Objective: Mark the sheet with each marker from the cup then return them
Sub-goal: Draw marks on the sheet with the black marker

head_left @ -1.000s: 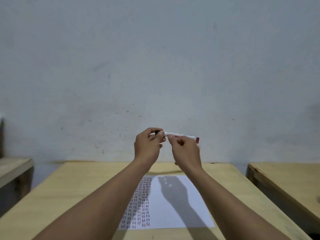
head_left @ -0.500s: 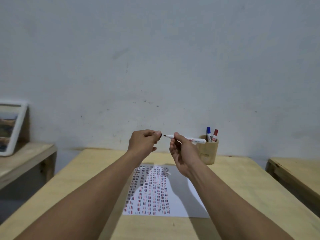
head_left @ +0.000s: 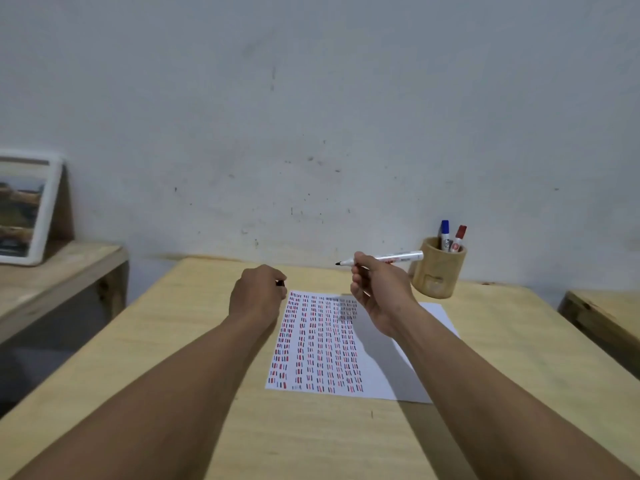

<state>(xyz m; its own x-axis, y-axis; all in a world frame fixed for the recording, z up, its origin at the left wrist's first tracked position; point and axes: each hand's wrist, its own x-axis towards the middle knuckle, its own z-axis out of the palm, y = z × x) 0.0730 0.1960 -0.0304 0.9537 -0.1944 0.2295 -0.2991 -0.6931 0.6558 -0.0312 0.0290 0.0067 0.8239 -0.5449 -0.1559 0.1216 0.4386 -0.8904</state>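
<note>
My right hand (head_left: 379, 292) holds an uncapped white marker (head_left: 398, 257) level above the sheet, its black tip pointing left. My left hand (head_left: 258, 294) is closed around the marker's black cap (head_left: 280, 283), of which only a sliver shows, just left of the sheet's top edge. The white sheet (head_left: 381, 368) lies on the wooden table (head_left: 173, 358), its left half filled with columns of short red, blue and black strokes. A wooden cup (head_left: 438, 271) stands at the back right with a blue-capped marker (head_left: 444, 233) and a red-capped marker (head_left: 459, 237) upright in it.
A white-framed picture (head_left: 26, 209) leans against the wall on a low wooden bench (head_left: 59, 275) at the left. Another wooden table (head_left: 602, 313) starts at the right edge. A grey wall (head_left: 311, 116) rises directly behind the table.
My hands pulled apart: the cap came off in my left hand, and the marker went right with my right hand. Both hands dropped lower as the view tilted down and left.
</note>
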